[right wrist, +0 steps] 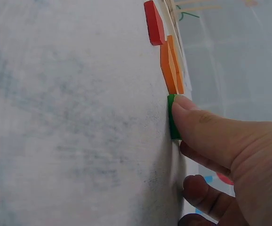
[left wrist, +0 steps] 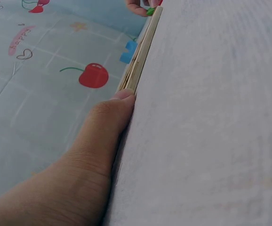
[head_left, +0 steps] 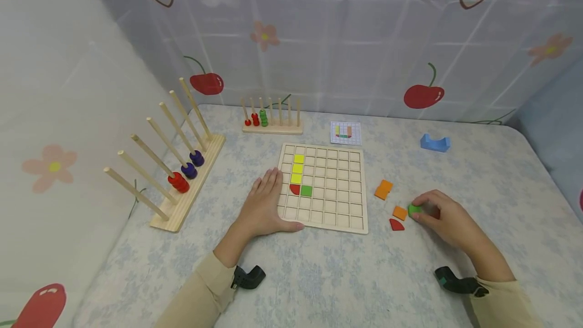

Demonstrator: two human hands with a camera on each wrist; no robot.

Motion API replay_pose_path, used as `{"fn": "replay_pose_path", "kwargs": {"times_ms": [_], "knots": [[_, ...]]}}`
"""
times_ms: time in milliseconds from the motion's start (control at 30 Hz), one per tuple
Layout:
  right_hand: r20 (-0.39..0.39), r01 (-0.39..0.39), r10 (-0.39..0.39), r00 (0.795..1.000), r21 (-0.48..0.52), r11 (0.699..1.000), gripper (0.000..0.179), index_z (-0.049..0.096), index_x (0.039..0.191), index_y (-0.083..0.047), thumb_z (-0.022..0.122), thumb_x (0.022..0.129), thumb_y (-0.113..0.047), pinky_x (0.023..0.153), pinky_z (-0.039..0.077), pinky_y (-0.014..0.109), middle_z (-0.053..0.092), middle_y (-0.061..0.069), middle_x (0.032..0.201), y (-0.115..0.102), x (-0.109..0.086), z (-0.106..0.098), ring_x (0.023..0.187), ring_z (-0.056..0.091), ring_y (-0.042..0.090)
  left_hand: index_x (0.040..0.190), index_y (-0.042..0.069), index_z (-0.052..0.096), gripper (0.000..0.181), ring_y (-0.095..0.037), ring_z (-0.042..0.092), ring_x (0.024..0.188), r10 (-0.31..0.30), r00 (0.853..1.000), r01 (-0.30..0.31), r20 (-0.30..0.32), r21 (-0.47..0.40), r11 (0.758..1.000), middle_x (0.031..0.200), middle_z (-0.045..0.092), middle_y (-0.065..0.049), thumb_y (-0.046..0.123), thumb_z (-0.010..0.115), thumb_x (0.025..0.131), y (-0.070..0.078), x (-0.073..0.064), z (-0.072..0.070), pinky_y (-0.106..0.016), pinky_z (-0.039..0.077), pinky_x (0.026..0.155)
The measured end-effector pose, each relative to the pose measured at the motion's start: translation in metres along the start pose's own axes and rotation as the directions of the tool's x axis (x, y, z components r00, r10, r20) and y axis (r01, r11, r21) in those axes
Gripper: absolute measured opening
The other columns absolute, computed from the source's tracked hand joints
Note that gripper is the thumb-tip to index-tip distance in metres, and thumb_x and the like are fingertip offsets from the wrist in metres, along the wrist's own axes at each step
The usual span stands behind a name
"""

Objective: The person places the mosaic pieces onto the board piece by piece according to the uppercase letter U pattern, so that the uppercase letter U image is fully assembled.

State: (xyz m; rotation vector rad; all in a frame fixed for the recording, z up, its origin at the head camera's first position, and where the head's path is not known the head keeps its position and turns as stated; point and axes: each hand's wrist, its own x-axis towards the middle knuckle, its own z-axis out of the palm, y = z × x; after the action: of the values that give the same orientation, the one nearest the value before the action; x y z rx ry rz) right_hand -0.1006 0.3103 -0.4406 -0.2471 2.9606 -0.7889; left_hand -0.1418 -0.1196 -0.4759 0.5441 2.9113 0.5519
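My right hand (head_left: 448,219) pinches a green block (head_left: 414,210) between thumb and fingers at the table surface; the same green block (right wrist: 173,117) shows under the thumb in the right wrist view. Beside it lie an orange block (head_left: 400,212), a red quarter-round block (head_left: 397,224) and more orange (head_left: 384,189) a little farther off. My left hand (head_left: 261,211) rests at the left side of a wooden grid board (head_left: 339,206), fingers extended, thumb along the front edge. In the board's cells sit three yellow squares (head_left: 297,168), a red quarter-round (head_left: 295,189) and a green square (head_left: 306,191).
A pattern card (head_left: 345,133) lies behind the board. At the left stands a large peg rack (head_left: 209,153) with red and blue beads; a smaller peg rack (head_left: 273,129) with red and green beads is at the back. A blue notched block (head_left: 434,143) sits back right.
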Motion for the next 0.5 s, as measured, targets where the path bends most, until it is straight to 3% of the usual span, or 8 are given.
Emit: {"fn": "replay_pose_path", "kwargs": {"times_ms": [133, 233, 333, 500], "knots": [[0.032, -0.065, 0.064, 0.997, 0.015, 0.998, 0.024, 0.062, 0.107, -0.014, 0.074, 0.09, -0.025, 0.057, 0.035, 0.025, 0.06, 0.003, 0.088, -0.001, 0.002, 0.0, 0.066, 0.042, 0.012, 0.16, 0.006, 0.002, 0.145, -0.021, -0.003, 0.156, 0.002, 1.0, -0.002, -0.003, 0.003, 1.0, 0.169, 0.001, -0.009, 0.09, 0.064, 0.059, 0.0, 0.0, 0.0, -0.045, 0.005, 0.127], [0.04, -0.099, 0.097, 0.994, 0.034, 0.995, 0.023, 0.06, 0.106, -0.014, 0.073, 0.091, -0.027, 0.057, 0.035, 0.026, 0.063, 0.006, 0.093, -0.003, 0.004, -0.001, 0.066, 0.043, 0.014, 0.16, 0.006, 0.002, 0.145, -0.021, -0.003, 0.156, 0.005, 1.0, -0.005, -0.006, 0.002, 1.0, 0.169, 0.001, -0.009, 0.09, 0.064, 0.059, 0.0, 0.0, 0.0, -0.046, 0.005, 0.127], [0.018, -0.094, 0.093, 0.995, 0.06, 0.994, 0.021, 0.061, 0.105, -0.014, 0.072, 0.092, -0.027, 0.055, 0.037, 0.025, 0.065, 0.01, 0.105, -0.006, 0.006, -0.002, 0.065, 0.044, 0.013, 0.16, 0.006, 0.002, 0.145, -0.021, -0.003, 0.156, 0.006, 1.0, -0.006, -0.007, -0.001, 1.0, 0.169, 0.001, -0.009, 0.089, 0.064, 0.059, 0.0, 0.0, 0.0, -0.046, 0.005, 0.127], [-0.046, -0.047, 0.051, 0.998, 0.087, 0.995, 0.018, 0.062, 0.104, -0.014, 0.071, 0.093, -0.027, 0.051, 0.038, 0.024, 0.065, 0.01, 0.102, -0.016, 0.013, -0.002, 0.06, 0.045, 0.01, 0.16, 0.006, 0.003, 0.144, -0.022, -0.002, 0.157, 0.008, 1.0, -0.008, -0.011, -0.001, 1.0, 0.169, 0.002, -0.01, 0.089, 0.065, 0.059, 0.0, 0.0, 0.0, -0.046, 0.005, 0.127]]}}
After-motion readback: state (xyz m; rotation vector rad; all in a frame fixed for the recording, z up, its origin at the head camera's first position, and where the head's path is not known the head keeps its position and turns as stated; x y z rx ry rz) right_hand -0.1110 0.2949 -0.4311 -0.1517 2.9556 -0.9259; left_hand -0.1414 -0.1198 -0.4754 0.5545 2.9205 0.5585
